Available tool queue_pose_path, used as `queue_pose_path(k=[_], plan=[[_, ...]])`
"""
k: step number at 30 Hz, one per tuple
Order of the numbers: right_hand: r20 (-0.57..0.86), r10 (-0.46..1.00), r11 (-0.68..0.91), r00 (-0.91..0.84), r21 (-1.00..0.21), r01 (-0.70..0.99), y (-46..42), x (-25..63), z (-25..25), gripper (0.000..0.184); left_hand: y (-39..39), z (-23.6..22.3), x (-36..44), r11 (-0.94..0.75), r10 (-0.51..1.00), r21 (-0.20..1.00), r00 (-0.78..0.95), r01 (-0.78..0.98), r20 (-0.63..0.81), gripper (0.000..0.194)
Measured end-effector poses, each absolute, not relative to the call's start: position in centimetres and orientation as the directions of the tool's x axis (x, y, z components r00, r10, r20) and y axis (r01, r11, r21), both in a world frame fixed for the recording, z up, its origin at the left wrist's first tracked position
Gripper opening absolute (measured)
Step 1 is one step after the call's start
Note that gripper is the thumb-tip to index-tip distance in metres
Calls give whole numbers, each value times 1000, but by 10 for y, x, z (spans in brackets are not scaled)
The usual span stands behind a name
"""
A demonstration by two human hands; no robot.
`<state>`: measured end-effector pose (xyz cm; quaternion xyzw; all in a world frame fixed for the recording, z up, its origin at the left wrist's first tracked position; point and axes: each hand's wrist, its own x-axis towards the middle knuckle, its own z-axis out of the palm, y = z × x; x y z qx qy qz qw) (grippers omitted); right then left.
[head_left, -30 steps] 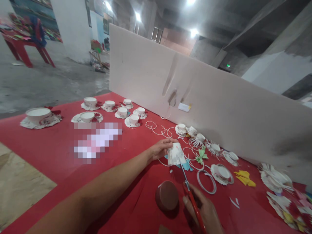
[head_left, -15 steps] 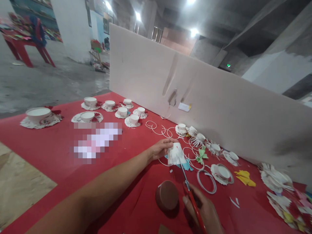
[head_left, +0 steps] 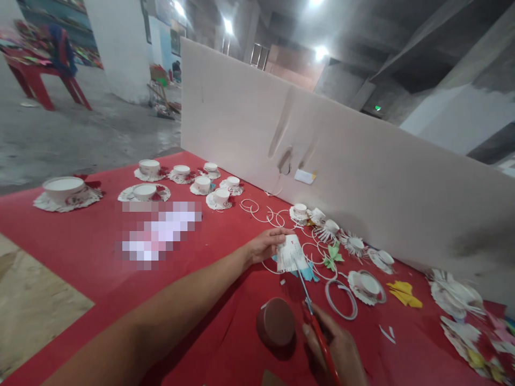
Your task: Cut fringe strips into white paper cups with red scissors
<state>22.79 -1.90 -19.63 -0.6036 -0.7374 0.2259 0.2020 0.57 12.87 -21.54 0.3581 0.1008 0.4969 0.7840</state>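
Note:
My left hand grips a white paper cup by its far end, the rim side facing me. Several slits run in from that rim. In my right hand is a pair of scissors with red handles, its blades reaching up to the cup's slit edge. A brown round tub or roll rests on the red surface below the cup. Light blue paper lies just behind the cup, partly hidden by it.
Cut cups with fringed, spread edges stand at the left and along the white board. Thin paper rings lie between them. Right of my hands are a grey ring, green paper and yellow paper.
Almost nothing differs. The cup and scissors stay nearly in the same place, with only a tiny shift of the blades at the cup's edge.

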Motion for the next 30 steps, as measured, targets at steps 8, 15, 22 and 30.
queue_pose_path(k=[8,15,22,30], plan=[[98,990,138,-98,-641,755,-25,218,-199,54,128,-214,2,249,828,678,515,-691,222,44],[140,986,158,-89,-631,760,-27,212,-194,53,128,-215,2,256,810,700,543,-667,221,45],[19,982,164,-187,-574,802,-22,221,-190,55,129,-215,0,255,808,707,547,-660,219,46],[116,989,147,-95,-615,775,-28,212,-196,55,127,-213,-1,254,789,739,575,-624,214,43]])
